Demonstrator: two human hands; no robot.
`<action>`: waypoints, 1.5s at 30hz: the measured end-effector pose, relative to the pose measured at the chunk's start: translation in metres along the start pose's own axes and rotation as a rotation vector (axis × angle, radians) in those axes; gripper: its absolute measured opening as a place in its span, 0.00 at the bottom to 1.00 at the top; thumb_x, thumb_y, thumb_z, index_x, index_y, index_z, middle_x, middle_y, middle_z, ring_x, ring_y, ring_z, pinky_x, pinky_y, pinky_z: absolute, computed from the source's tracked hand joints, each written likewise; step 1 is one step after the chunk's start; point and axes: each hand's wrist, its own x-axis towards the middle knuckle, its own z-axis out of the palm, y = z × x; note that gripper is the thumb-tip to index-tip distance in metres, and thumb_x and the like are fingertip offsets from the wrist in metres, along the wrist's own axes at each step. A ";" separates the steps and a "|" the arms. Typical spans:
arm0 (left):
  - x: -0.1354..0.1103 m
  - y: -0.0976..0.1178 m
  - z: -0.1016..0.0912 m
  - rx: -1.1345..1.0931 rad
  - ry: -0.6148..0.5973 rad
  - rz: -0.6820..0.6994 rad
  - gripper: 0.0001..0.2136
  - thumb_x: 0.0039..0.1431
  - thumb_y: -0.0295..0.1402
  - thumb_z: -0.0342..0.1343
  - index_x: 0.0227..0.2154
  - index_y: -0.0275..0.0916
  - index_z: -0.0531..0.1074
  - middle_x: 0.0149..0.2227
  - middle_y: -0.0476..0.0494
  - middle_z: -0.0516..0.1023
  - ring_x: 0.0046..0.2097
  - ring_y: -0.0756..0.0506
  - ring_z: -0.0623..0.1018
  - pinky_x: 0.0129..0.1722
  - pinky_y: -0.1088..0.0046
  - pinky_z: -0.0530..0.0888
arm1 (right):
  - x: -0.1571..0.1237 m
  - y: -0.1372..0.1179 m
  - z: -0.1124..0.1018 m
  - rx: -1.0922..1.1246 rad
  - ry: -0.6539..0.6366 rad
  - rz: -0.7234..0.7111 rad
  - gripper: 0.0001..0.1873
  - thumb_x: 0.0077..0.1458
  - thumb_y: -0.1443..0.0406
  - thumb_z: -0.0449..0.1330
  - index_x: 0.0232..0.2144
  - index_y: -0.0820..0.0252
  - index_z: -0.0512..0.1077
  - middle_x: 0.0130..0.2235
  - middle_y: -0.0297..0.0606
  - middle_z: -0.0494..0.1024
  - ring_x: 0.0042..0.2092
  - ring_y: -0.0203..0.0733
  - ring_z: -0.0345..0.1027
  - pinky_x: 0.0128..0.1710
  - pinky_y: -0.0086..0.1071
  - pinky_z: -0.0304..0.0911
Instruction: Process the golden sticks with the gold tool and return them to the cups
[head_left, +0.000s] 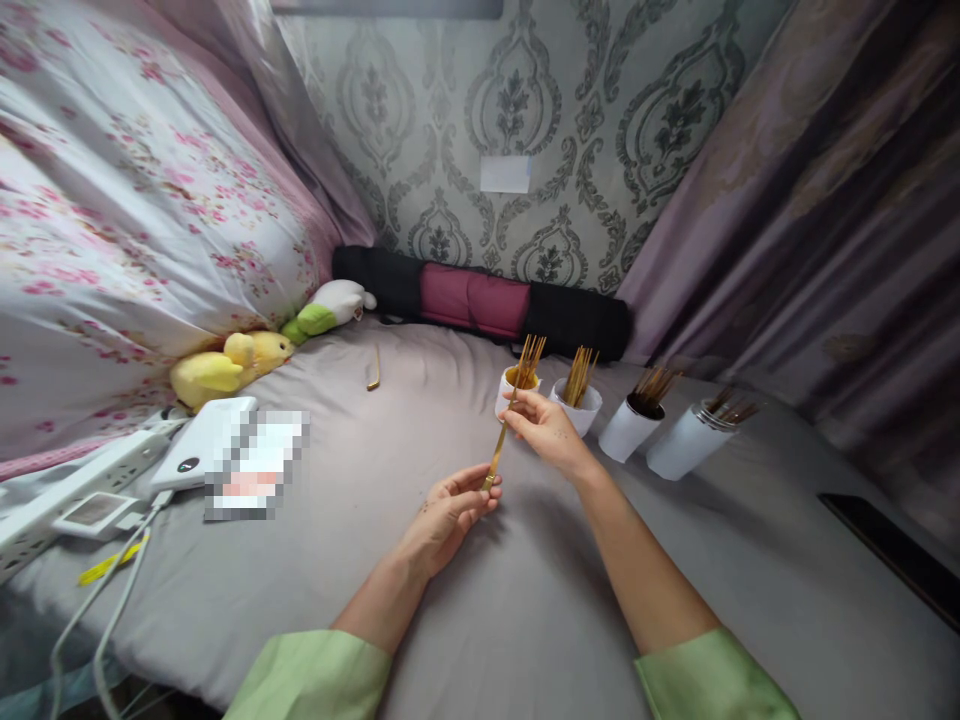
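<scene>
- Gold-coloured and slim, the long stick-like piece [499, 450] hangs between the two hands, above the grey bed sheet [337, 480].
- Its long axis slants: the low end sits in the left hand [448, 515], and from there it rises forward and to the right into the right hand [553, 430].
- Left grip: thumb and fingers closed round the low end, where a wider gold part shows. Right grip: thumb and fingertips pinched on the upper stretch, the other fingers loosely bent.
- The right hand is the nearer to four white tubs, which run off to the right: the first tub [503, 392], partly behind its fingers, then the second tub [589, 416], the third tub [622, 436] and the fourth tub [679, 450], all with thin sticks [532, 352] poking out. Whether the held piece touches the first tub I cannot tell.
- Forward and left of the left hand, well apart from it, a small gold hooked piece [373, 372] lies on the sheet.
- Writing: none readable on the tubs. The white power bank [206, 445] bears a dark round mark, too small to make out; the card [281, 450] beside it is pixelated; the white label [505, 174] on the wall shows no legible words.
</scene>
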 end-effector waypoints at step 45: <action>0.000 0.000 -0.001 0.040 -0.029 -0.035 0.14 0.41 0.25 0.64 0.34 0.31 0.73 0.35 0.37 0.76 0.31 0.51 0.74 0.32 0.77 0.70 | 0.006 0.005 -0.032 0.001 0.390 -0.034 0.21 0.43 0.56 0.59 0.39 0.59 0.64 0.30 0.36 0.74 0.26 0.36 0.70 0.21 0.27 0.65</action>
